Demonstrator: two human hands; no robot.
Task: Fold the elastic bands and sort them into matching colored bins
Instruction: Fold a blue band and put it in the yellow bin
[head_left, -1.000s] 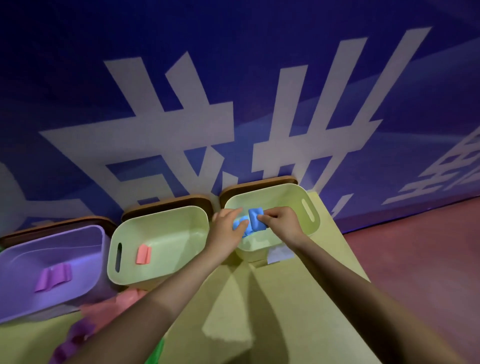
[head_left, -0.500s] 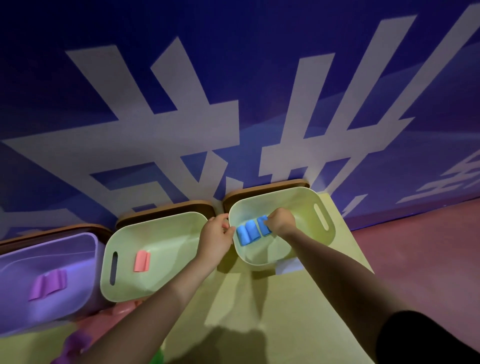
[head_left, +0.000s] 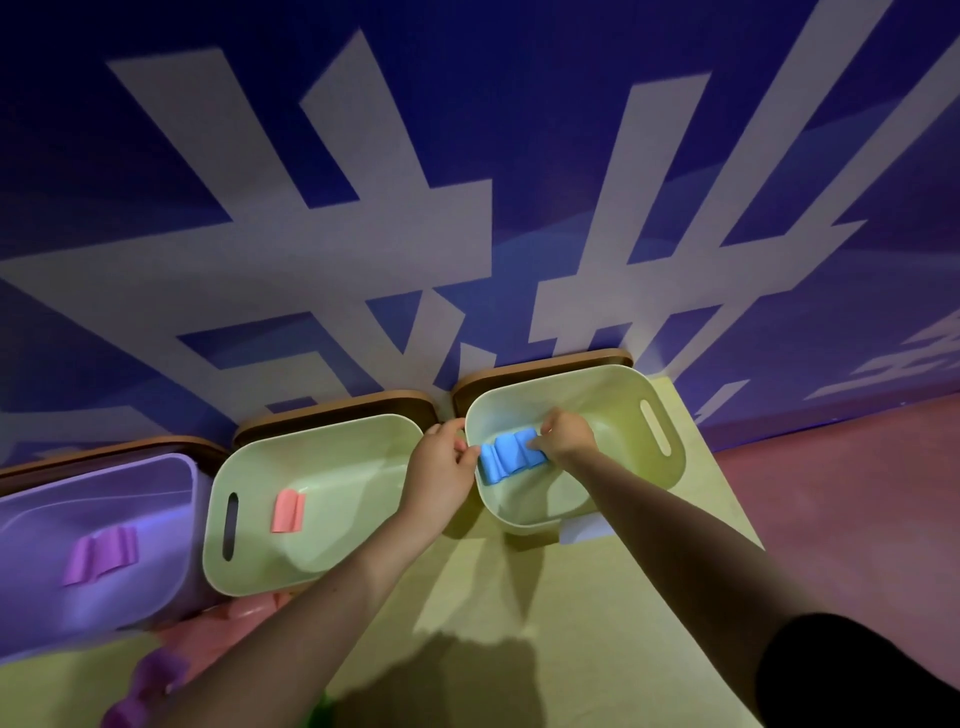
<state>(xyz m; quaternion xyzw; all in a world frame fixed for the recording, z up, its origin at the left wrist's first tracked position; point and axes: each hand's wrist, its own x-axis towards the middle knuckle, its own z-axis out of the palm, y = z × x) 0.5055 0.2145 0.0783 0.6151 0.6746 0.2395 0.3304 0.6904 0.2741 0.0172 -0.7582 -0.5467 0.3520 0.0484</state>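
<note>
placing step in hand, by the look of it: folded blue elastic band (head_left: 509, 457) down inside the right-hand pale green plastic bin (head_left: 660, 470), against its left wall, pinched at its right end by the curled fingers of the right hand (head_left: 569, 434). left hand (head_left: 441, 470) curled at the bin's left rim, fingertips touching the band's left end across that rim; gripping or merely steadying, cannot tell. next move calls, in all likelihood, for letting go with both hands so that the fold stays put, then lifting straight up clear of the bin's walls. close quarters on the left: middle pale green plastic bin (head_left: 244, 452) just beside, with a folded pink elastic band (head_left: 287, 512) lying on its floor, and beyond it a lilac plastic bin (head_left: 171, 571) with a folded purple elastic band (head_left: 101, 556). brown board edges behind the bins, tight to a blue wall with large white lettering (head_left: 363, 234), so no room to retreat that way. open room toward the body, over the yellow-green table top (head_left: 597, 623), and to the right past the table's edge. more loose bands, pink and purple (head_left: 150, 680), low at the left near edge, partly hidden by the left forearm.
</note>
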